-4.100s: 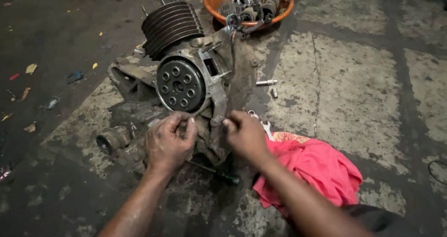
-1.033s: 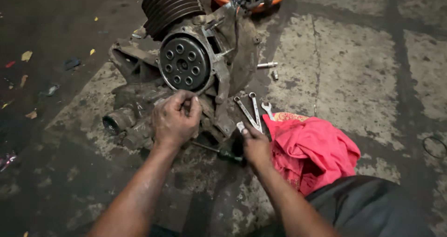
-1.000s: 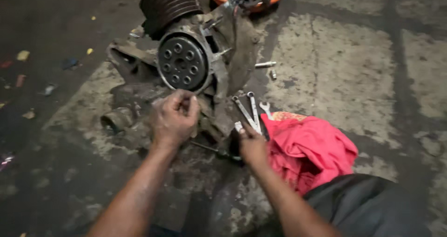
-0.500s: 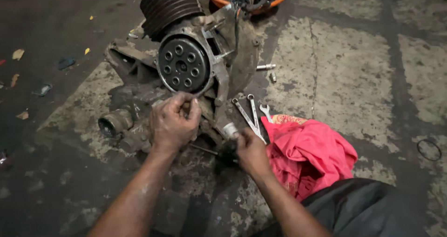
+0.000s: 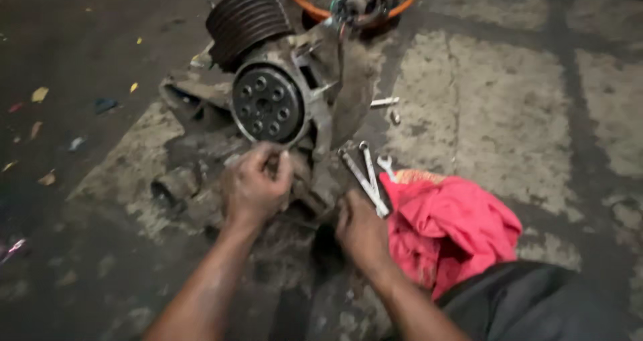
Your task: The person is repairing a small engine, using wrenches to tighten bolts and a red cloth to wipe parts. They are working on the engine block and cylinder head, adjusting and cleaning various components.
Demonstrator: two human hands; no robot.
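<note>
Grey, greasy metal filled the middle of the view: a small engine (image 5: 281,113) lay on the stained concrete floor (image 5: 509,113), its dark finned cylinder (image 5: 246,21) pointing up and away and a round plate with a ring of holes (image 5: 268,105) facing the camera. The left hand (image 5: 254,187) was curled closed against the lower part of the engine casing, just below that round plate, fingers bent as if pinching a small part there, though what they held could not be made out. The right hand (image 5: 362,230) rested low beside the engine, knuckles up and fingers folded under; whether it gripped anything could not be told, but it touched the near ends of the spanners (image 5: 365,177) that lay fanned out on the floor. Just right of that hand lay a crumpled red cloth (image 5: 449,227), touching the spanners' edge. Farther off, at the top of the view, an orange bowl (image 5: 305,3) held a jumble of metal parts. A small bolt (image 5: 384,102) lay on the floor right of the engine.
</note>
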